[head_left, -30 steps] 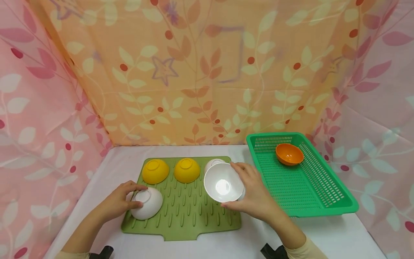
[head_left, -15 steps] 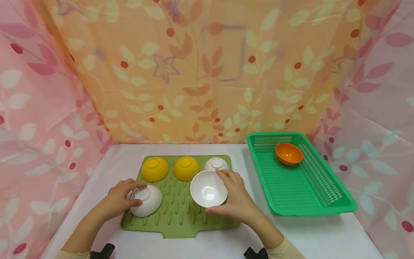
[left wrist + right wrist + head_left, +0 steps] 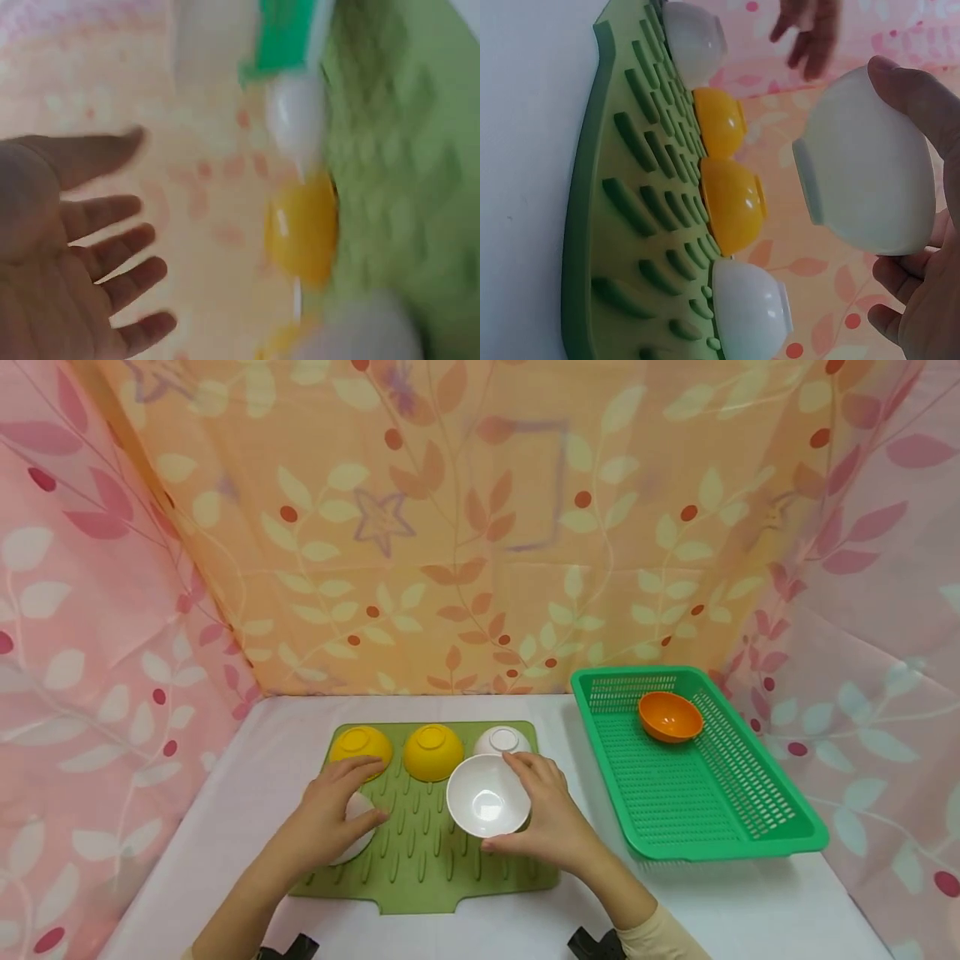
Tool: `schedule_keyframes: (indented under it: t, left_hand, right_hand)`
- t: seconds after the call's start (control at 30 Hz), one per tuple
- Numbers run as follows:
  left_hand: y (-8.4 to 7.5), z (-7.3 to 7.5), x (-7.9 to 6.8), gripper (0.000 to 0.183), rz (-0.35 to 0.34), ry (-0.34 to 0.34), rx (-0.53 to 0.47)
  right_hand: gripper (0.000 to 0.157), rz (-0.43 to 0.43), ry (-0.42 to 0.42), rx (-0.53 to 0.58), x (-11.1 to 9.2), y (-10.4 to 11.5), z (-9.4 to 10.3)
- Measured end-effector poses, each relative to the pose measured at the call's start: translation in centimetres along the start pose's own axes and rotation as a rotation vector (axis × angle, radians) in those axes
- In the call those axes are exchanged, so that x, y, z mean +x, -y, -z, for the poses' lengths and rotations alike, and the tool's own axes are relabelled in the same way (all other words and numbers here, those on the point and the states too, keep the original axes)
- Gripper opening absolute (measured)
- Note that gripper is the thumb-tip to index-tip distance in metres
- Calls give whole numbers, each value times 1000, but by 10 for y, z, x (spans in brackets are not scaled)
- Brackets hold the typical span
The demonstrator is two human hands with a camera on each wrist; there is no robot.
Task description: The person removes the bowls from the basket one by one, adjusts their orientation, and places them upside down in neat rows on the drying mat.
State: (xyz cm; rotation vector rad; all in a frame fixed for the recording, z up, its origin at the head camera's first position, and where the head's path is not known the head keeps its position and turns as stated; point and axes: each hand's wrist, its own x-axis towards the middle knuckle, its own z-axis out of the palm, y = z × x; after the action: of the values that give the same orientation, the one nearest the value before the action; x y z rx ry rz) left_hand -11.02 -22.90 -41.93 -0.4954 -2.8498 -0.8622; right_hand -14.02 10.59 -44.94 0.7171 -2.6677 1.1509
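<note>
My right hand grips a white bowl by its rim, its inside facing me in the head view. In the right wrist view the bowl hangs clear of the green drying mat. With fingers spread, my left hand is over another white bowl, which lies upside down at the mat's front left and is partly hidden. The left wrist view has that hand holding nothing. Along the mat's back edge sit two upturned yellow bowls and a third white bowl.
A green plastic basket stands on the right of the white-covered table, with an orange bowl in its back part. Patterned cloth walls in the back and both sides.
My left hand has let go of the front-left white bowl and moved right, above it. My right hand brought its white bowl left, then stayed nearly still.
</note>
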Motion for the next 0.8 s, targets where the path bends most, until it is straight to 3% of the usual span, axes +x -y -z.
schedule_keyframes:
  t: [0.1,0.2,0.33,0.57,0.8]
  left_hand:
    - [-26,-5,3,61,-33,25,-301]
    - [-45,-10,5,59,-22,53,-489]
    - [-55,-22,10,64,29,58,-533]
    - [-51,-45,22,75,141,89,-579]
    - [-48,-58,26,72,257,312,-849]
  right_hand:
    - [120,18,-18,6,1,-4,1]
    - [119,35,-25,10,1,-6,1]
    - [119,50,-27,6,2,-9,2]
    - [119,86,-29,-3,2,-14,6]
    - [121,126,-38,19,0,-14,2]
